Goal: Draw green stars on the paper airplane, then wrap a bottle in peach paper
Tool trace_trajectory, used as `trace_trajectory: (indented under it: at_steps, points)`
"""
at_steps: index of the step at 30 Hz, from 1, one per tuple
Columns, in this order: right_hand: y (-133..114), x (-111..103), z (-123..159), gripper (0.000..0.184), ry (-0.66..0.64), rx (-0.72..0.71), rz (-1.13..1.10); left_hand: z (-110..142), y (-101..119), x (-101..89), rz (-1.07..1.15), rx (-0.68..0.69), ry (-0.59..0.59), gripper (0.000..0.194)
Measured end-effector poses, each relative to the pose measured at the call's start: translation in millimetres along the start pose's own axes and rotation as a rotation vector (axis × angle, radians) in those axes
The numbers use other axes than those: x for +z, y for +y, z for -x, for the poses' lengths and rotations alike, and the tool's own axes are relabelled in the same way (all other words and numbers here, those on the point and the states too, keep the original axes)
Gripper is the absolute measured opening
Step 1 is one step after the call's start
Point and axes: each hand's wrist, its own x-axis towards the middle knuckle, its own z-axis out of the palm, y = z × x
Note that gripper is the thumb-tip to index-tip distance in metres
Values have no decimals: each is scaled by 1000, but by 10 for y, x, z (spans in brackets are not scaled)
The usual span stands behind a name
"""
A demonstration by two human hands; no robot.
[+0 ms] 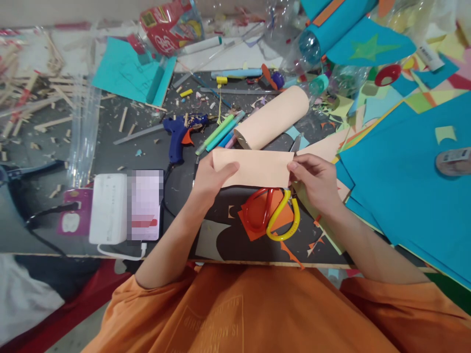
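A peach paper strip (257,167) is held flat above the dark table (147,147). My left hand (211,177) pinches its left end, thumb on top. My right hand (316,180) pinches its right end with closed fingers. Just beneath the strip lie scissors (275,213) with red and yellow handles on an orange paper scrap (250,223). A rolled peach paper tube (272,117) lies just behind the strip.
A blue glue gun (180,135) and several markers (221,132) lie behind my left hand. A white power bank (108,208) and phone (145,206) sit at the left. Blue paper sheets (412,191) cover the right. Wooden sticks (33,93) and plastic bottles (169,24) clutter the back.
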Motion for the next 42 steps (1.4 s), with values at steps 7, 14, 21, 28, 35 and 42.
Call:
trace_trajectory:
  at_steps: [7,14,21,28,35,42]
  points:
    - [-4,1,1,32,3,4,-17,-16,-17,-1,5,-2,17,34]
    - [23,-21,-13,24,10,-56,6,-20,-40,-8,35,11,-7,31]
    - [98,-124,-113,16,203,-235,-2,-75,-68,-46,108,85,-108,30]
    - [46,-106,-161,20,303,-279,31,-96,-67,-46,85,190,-88,39]
    - [66,-112,-168,17,292,-213,-30,-94,-147,-44,61,550,-15,36]
    - [105,-169,-196,19,275,-174,-33,-24,-136,-36,-144,746,-32,17]
